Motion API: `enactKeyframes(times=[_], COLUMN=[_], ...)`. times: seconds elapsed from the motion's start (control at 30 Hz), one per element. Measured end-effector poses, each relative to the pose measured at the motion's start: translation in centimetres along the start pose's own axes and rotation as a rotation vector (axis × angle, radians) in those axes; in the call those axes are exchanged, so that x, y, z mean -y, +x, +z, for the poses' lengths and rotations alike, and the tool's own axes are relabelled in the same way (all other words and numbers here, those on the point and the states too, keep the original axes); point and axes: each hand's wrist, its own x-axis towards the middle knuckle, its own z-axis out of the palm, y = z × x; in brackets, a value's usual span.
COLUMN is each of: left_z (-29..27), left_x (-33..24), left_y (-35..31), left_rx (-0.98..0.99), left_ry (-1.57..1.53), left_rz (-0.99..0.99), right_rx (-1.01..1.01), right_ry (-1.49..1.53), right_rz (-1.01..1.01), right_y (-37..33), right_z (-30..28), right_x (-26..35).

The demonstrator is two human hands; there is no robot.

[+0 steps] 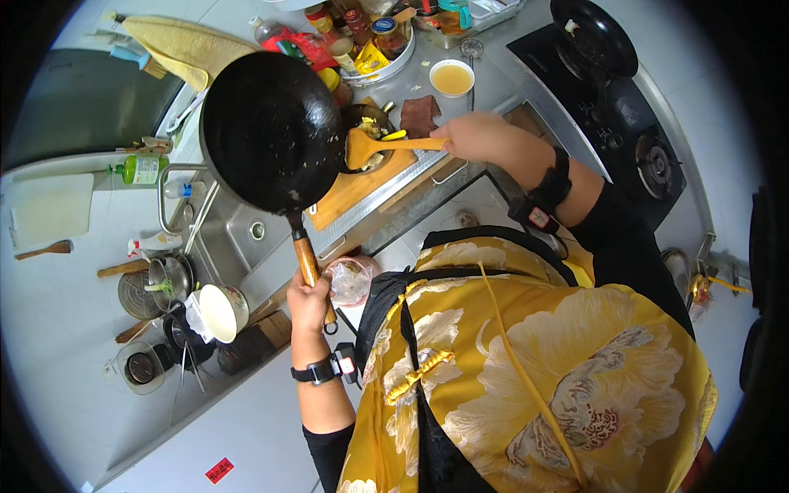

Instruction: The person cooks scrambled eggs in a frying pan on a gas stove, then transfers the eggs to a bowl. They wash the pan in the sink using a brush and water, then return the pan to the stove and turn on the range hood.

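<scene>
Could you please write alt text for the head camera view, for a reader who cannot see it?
The left hand holds a black wok by its wooden handle, while the right hand holds an orange-brown spatula, its blade at a dark vessel with food. A metal sink lies to the left, a black stove upper right, a yellow floral garment below.

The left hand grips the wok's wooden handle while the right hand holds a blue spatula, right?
Not quite: the head view shows the spatula in the right hand is orange, not blue. The left hand grips the wok's wooden handle.
</scene>
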Motion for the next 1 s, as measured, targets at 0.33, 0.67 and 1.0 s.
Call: enactKeyframes(times=[0.33, 0.67, 1.0], left_z=[-0.5, -2.2, -2.1], left_x=[1.7, 3.5, 2.7], left_y=[1.5, 3.3, 3.0], left_rx=[0.022, 0.041, 0.058], left_ry=[0.121, 0.140, 0.179], left_rz=[0.102, 0.138, 0.139], right_rx=[-0.093, -0.256, -0.276], right_ry=[-0.045, -0.036, -0.122], right_rz=[0.112, 0.168, 0.147], right_y=[-4.7, -5.8, -6.3], right_z=[0.0, 1.2, 1.7], right_x=[4.3, 4.1, 6.7])
